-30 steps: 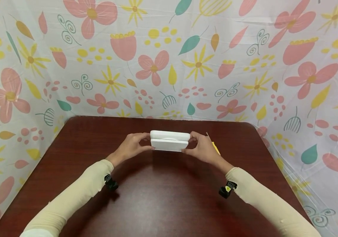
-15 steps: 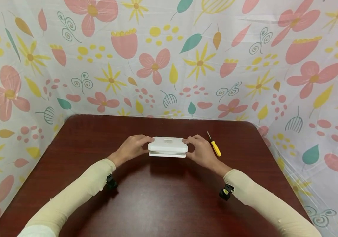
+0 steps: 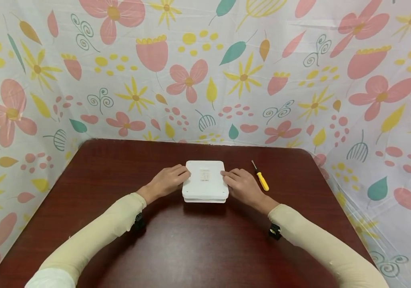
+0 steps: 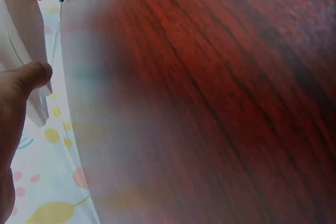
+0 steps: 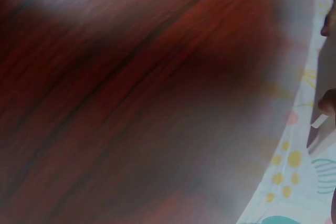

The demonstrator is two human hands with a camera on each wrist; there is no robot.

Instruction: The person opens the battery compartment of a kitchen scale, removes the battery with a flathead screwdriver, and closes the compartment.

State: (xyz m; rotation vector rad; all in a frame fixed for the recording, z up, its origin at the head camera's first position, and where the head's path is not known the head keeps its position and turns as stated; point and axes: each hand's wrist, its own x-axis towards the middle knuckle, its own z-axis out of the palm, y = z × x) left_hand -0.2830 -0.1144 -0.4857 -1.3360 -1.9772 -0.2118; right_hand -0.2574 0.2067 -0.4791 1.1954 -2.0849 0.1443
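Observation:
A white, square, two-layered device [image 3: 205, 188] is held above the table, its flat face with a small label turned up toward the head camera. Small marks, perhaps screw holes, sit at its corners. My left hand [image 3: 167, 181] grips its left edge; my right hand [image 3: 244, 185] grips the right edge. In the left wrist view the left thumb [image 4: 35, 73] presses on the underside of the device [image 4: 29, 19]. At the right border of the right wrist view, the right thumb [image 5: 328, 102] touches the device [image 5: 327, 69]. Most fingers are hidden there.
A yellow-handled screwdriver [image 3: 262, 181] lies on the dark red-brown wooden table [image 3: 198, 248], just right of the right hand. Behind the table's back edge hangs a white curtain [image 3: 205, 52] printed with flowers and leaves.
The device has tilted from edge-on to showing its labelled face, coming slightly nearer. Both hands have turned with it, keeping their grip. The screwdriver, earlier partly hidden by the right hand, now shows fully.

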